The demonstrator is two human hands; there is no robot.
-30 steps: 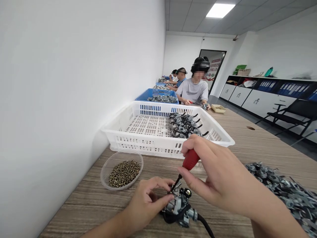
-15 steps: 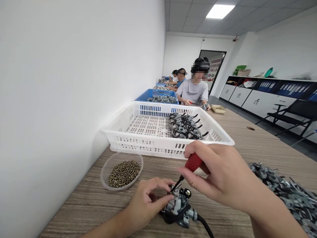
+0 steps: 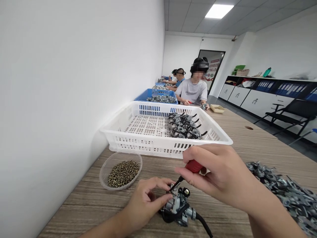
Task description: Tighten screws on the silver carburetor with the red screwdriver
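A silver metal carburetor with a black hose lies on the wood-grain table near its front. My left hand grips its left side between thumb and fingers. Above it, my right hand is closed around the red handle of a screwdriver. The screwdriver slants down to the left, its tip at the carburetor's upper left, close to my left fingertips. Whatever the tip bears on is too small to make out. To the left stands a clear round tub of small brass-coloured screws.
Behind my hands stands a white perforated crate with several carburetors in its right part. Loose metal parts are heaped at the right. A blue crate and a co-worker are farther back. A wall borders the left.
My right hand has turned slightly and the screwdriver handle leans lower, its tip still at the same place. The left hand and carburetor stay put; the view shifts slightly.
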